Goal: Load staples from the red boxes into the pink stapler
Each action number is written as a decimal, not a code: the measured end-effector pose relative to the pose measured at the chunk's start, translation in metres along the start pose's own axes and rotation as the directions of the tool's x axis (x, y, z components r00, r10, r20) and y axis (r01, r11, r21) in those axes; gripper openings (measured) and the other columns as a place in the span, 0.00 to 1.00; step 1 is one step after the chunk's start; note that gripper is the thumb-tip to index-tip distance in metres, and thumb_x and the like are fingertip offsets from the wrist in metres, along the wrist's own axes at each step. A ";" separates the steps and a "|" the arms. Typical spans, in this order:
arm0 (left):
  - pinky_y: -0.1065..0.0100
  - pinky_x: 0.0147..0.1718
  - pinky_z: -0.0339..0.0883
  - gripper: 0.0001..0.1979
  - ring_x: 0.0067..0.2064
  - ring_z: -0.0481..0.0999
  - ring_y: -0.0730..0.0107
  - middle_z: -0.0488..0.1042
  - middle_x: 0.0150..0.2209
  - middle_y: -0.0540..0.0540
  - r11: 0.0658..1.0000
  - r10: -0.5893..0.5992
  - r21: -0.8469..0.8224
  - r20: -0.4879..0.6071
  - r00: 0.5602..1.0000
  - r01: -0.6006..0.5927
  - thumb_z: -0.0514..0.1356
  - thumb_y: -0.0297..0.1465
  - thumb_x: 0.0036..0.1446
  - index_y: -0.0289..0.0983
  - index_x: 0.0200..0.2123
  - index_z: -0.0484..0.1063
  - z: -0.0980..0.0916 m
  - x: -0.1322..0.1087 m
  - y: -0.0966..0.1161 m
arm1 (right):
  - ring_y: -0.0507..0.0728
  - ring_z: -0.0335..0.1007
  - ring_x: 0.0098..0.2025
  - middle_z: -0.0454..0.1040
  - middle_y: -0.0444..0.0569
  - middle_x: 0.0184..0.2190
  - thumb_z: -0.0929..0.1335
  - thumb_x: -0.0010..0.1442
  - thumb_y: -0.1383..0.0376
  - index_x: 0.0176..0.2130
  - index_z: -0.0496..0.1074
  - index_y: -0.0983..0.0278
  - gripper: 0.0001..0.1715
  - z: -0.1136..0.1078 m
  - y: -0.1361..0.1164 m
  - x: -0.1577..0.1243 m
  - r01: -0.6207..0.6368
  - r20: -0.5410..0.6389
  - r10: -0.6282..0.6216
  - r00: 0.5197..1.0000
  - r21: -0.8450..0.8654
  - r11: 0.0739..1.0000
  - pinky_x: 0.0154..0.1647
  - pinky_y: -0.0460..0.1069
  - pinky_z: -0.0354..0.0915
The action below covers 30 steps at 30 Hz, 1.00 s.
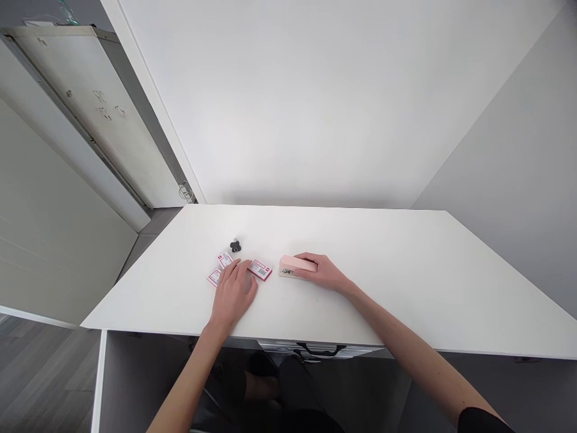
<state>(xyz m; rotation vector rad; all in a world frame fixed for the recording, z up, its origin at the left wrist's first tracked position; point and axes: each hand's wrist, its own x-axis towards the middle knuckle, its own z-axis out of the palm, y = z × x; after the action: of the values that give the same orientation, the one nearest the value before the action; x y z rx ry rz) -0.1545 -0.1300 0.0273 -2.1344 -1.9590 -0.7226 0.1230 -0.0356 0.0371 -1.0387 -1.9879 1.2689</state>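
Observation:
A pink stapler (292, 266) lies on the white table (406, 282), and my right hand (322, 272) is wrapped over its rear end. My left hand (234, 291) rests flat on the table with fingers stretched out, its fingertips among small red-and-white staple boxes. One box (260, 269) lies just right of the fingertips, another (225, 259) just above them, and a third (213, 277) to the left. A small black object (235, 245) sits a little farther back.
The table stands against a white wall, with a grey wall on the right. A tall pale cabinet (90, 114) leans at the left. A drawer handle (321, 350) shows under the table's front edge.

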 end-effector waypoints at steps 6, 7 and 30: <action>0.47 0.65 0.64 0.21 0.66 0.70 0.47 0.77 0.57 0.37 1.000 0.000 0.015 -0.040 0.999 0.000 0.54 0.32 0.68 0.37 0.62 0.67 -0.002 -0.002 0.001 | 0.63 0.77 0.52 0.81 0.47 0.54 0.73 0.62 0.49 0.55 0.78 0.55 0.25 -0.001 0.003 0.002 -0.022 0.015 0.022 1.000 -0.006 1.000 0.49 0.55 0.72; 0.47 0.65 0.65 0.20 0.66 0.70 0.47 0.77 0.58 0.36 1.000 0.007 0.019 -0.056 0.998 -0.006 0.54 0.32 0.68 0.36 0.62 0.67 -0.002 -0.002 0.001 | 0.63 0.77 0.53 0.81 0.47 0.54 0.73 0.62 0.50 0.55 0.78 0.55 0.25 -0.001 0.004 0.002 -0.022 0.019 0.022 1.000 -0.003 1.000 0.50 0.55 0.72; 0.36 0.70 0.54 0.25 0.70 0.63 0.40 0.68 0.65 0.28 0.996 0.017 0.090 -0.188 0.982 0.000 0.57 0.32 0.67 0.31 0.64 0.62 0.004 -0.006 -0.002 | 0.63 0.77 0.51 0.81 0.47 0.53 0.74 0.61 0.53 0.54 0.78 0.55 0.23 0.000 0.003 0.001 -0.036 0.027 0.034 0.999 0.040 0.999 0.47 0.55 0.72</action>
<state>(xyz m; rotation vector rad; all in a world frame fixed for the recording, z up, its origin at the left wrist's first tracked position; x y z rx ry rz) -0.1554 -0.1334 0.0210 -1.9443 -1.8468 -0.7880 0.1238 -0.0337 0.0343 -1.0468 -1.9635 1.3420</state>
